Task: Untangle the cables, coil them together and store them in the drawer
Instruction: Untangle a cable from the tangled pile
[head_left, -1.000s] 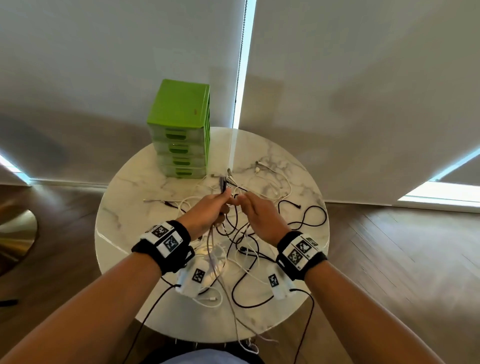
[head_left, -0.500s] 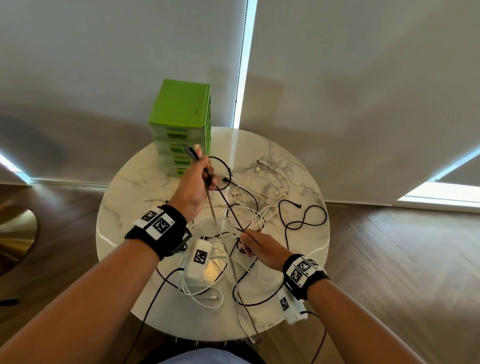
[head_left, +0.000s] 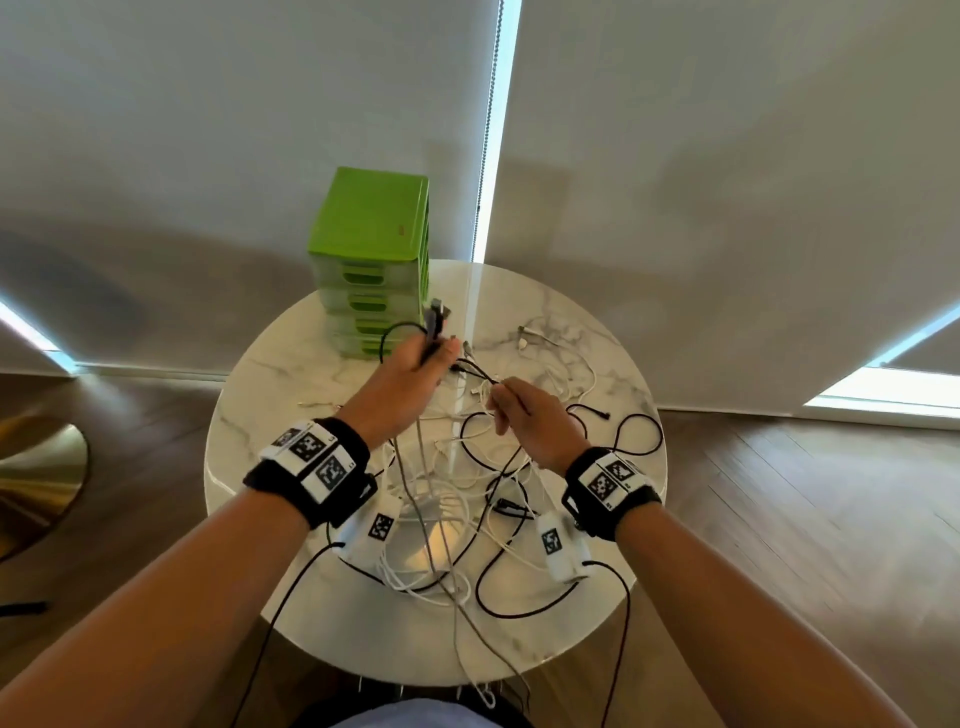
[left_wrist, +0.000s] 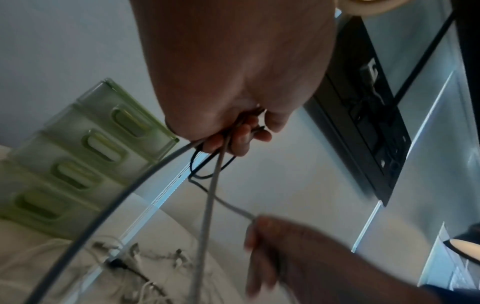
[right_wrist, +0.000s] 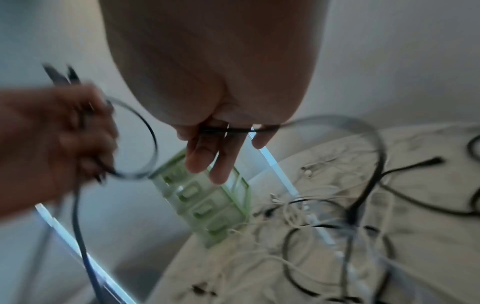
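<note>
In front of the green drawer unit (head_left: 370, 270) — left hand (head_left: 410, 375), grip closed round a grey cable (head_left: 422, 467) and black cable (head_left: 396, 332), plugs upward. Right hand (head_left: 530, 422), beside it, pinches the black strand. Loose cables (head_left: 467, 499) — tangled on the counter (head_left: 597, 364) before the unit.

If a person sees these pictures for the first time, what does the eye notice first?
First, the heap of black and white cables spread over the round marble table. Next, the bright green drawer unit at the table's far edge, all its drawers closed. Above the heap, the left hand grips a bundle of cable ends while the right hand pinches a dark cable.
</note>
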